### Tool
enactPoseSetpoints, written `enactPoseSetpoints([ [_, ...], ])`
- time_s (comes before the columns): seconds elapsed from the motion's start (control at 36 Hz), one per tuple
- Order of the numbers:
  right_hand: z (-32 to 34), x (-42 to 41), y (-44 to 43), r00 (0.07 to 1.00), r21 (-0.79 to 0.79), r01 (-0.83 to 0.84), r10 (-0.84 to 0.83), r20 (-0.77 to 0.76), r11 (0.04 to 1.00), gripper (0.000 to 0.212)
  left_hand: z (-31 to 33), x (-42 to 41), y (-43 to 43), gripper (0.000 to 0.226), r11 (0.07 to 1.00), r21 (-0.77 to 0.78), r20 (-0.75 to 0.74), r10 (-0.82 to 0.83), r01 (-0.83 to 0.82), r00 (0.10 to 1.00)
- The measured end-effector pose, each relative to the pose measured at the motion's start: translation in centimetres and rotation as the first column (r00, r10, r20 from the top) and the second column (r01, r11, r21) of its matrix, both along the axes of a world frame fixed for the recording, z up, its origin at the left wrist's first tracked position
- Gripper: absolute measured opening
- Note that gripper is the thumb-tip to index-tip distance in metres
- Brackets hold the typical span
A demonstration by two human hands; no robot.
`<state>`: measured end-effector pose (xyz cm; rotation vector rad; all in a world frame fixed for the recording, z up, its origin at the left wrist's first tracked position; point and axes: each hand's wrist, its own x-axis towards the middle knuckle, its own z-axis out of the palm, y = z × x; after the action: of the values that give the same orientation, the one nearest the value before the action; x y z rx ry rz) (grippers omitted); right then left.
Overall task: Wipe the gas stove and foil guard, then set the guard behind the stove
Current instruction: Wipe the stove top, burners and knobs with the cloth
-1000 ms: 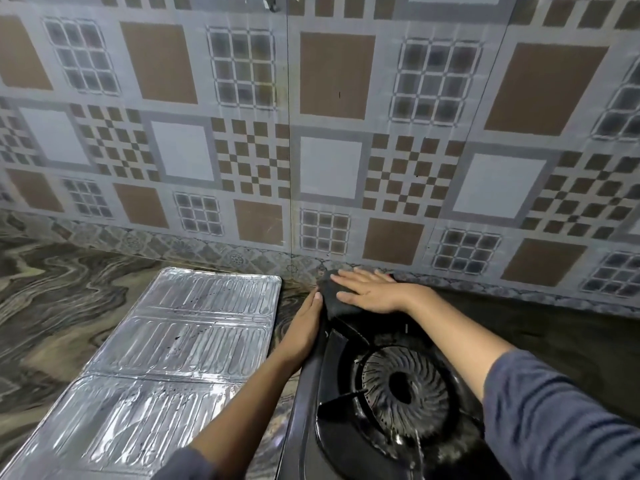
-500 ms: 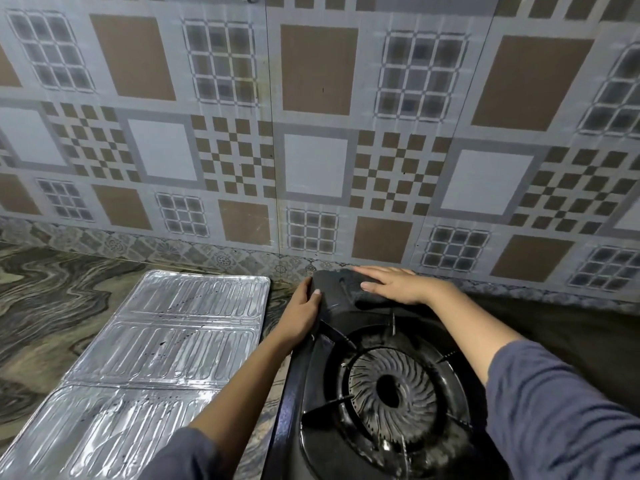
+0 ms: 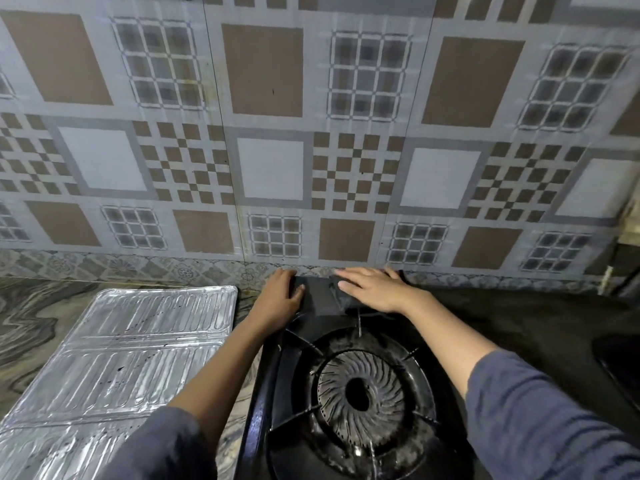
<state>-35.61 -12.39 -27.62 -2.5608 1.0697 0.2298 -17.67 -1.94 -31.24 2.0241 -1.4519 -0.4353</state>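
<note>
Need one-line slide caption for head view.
Right hand presses dark cloth on black gas stove; left hand steadies it.

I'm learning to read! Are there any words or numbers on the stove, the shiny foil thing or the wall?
None can be read.
The gas stove: no letters or numbers show.
The foil guard: only pressed ridges and dark specks.
The wall tiles: only square and checker patterns.
</note>
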Motion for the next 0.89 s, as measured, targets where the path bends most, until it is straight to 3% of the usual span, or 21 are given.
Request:
enactPoseSetpoints([
  [0.33, -0.3, -0.5, -0.5, 0.998, -0.109, -0.063, 0.065, 0.013, 0.992, 0.052, 0.7, 0.0, -1.8, 0.035, 0.997, 0.044, 0.210, -0.068, 0.060, 0.975],
  [0.47, -0.3, -0.6, -0.6, 0.991, -0.029, -0.068, 0.071, 0.111, 0.997, 0.045, 0.6, -0.3, -2.3, 0.032, 0.996, 0.046, 0.256, -0.086, 0.077, 0.963],
  [0.56, 0.3, -1.4, -1.0, 0.967, 0.028, -0.170, 0.161, 0.199, 0.985, 0.044, 0.8, -0.4, -2.6, 0.030, 0.994, 0.063, 0.245, -0.099, 0.086, 0.964],
  [0.67, -0.2, -2.3, -1.5, 0.951, -0.035, -0.292, 0.294, 0.093, 0.956, 0.044, 0.9, -0.7, -2.8, 0.030, 0.993, 0.074, 0.251, -0.104, 0.088, 0.962],
  [0.89, -0.7, -3.4, -2.4, 0.973, -0.069, -0.224, 0.227, 0.046, 0.972, 0.046, 1.4, -2.0, -3.7, 0.028, 0.986, 0.132, 0.233, -0.130, 0.101, 0.964],
])
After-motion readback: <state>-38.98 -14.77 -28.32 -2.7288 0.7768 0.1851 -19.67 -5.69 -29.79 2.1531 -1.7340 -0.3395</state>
